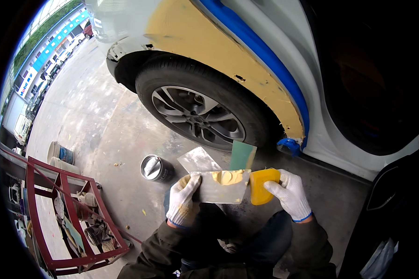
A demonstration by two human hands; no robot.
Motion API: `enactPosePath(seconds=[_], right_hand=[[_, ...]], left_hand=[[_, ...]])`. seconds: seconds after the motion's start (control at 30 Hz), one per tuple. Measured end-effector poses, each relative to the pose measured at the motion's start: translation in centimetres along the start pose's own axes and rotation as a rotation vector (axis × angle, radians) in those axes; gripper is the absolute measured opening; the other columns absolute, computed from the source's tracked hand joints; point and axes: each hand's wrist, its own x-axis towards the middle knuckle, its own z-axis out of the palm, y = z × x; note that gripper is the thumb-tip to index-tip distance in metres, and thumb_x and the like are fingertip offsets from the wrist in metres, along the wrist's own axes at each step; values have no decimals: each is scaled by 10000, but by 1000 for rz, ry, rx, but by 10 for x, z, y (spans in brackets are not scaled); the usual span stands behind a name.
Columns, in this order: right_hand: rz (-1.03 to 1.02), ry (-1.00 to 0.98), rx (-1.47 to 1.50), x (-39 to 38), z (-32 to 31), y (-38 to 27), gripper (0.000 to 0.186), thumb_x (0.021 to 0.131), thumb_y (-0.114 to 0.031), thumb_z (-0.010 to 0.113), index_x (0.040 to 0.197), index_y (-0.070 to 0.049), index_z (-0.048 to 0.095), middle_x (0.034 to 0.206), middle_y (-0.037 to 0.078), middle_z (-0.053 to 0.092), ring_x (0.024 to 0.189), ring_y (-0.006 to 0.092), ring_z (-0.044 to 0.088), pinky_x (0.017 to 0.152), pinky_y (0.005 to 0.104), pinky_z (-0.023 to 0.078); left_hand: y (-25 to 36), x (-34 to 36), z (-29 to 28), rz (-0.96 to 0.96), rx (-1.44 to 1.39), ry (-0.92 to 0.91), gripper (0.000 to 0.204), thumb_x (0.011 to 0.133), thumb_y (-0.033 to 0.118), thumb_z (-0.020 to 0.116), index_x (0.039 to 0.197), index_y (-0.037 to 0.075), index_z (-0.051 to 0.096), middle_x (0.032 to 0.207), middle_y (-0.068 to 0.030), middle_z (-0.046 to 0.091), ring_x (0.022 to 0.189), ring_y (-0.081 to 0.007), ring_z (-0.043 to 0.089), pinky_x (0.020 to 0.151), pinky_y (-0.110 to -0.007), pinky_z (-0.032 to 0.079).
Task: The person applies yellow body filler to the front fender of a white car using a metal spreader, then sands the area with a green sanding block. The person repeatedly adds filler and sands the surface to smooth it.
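- Looking down on a grey, stained concrete floor (pixel 102 125) outdoors, with parked vehicles and a blue-and-white building far off at the upper left.
- Right ahead sits a white car, its wheel arch (pixel 228 51) coated in yellow filler and edged with blue masking tape (pixel 270 58); the tyre and grey alloy wheel (pixel 198 116) stand just under it.
- Left hand (pixel 184 200), in a white knit glove, closes on the left end of a metal mixing plate (pixel 221 186) carrying a smear of yellow putty (pixel 228 176).
- Right hand (pixel 288 193), gloved too, grips a yellow spreader (pixel 263 186) whose edge touches the plate's right end.
- Behind the plate, two more blades fan out, one steel (pixel 198 160), one green (pixel 243 156); how they are held is hidden.
- An open tin (pixel 156 168) stands on the floor just left of the hands.
- A red metal rack (pixel 65 218) with cans and tools fills the lower left; buckets (pixel 60 153) stand beyond it.
- The car's dark right side is hard to make out.
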Motion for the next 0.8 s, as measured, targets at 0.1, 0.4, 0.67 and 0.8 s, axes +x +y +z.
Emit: enactPosePath(seconds=[0.1, 0.4, 0.67, 0.8], right_hand=[[-8, 66, 129, -3, -5, 20, 226, 931, -70, 668, 1107, 69, 643, 977, 63, 701, 864, 86, 619, 794, 239, 507], [-37, 602, 132, -28, -49, 92, 264, 896, -162, 723, 1030, 61, 676, 891, 44, 694, 792, 75, 613, 715, 244, 508], [-314, 1021, -200, 2, -80, 78, 230, 866, -130, 727, 1060, -8, 712, 959, 112, 712, 811, 215, 692, 720, 291, 541], [-359, 1013, -376, 18, -81, 60, 244, 848, -123, 732, 1082, -55, 728, 1008, 101, 714, 894, 229, 697, 786, 316, 557]], left_hand=[[0, 4, 5, 54, 23, 91, 282, 983, 206, 609, 1109, -44, 646, 941, -37, 677, 801, -95, 618, 701, -230, 483], [-6, 14, -38, 279, 218, -28, 362, 1029, 276, 498, 1107, -55, 622, 1036, -116, 664, 940, -157, 622, 847, -298, 500], [-11, 18, -27, 422, 618, 70, 338, 1057, 238, 443, 1067, -55, 612, 1021, -117, 659, 931, -169, 616, 840, -303, 492], [-7, 24, -31, 916, 1433, -37, 216, 1027, 67, 447, 1036, -63, 619, 969, -166, 659, 868, -244, 647, 765, -334, 517]])
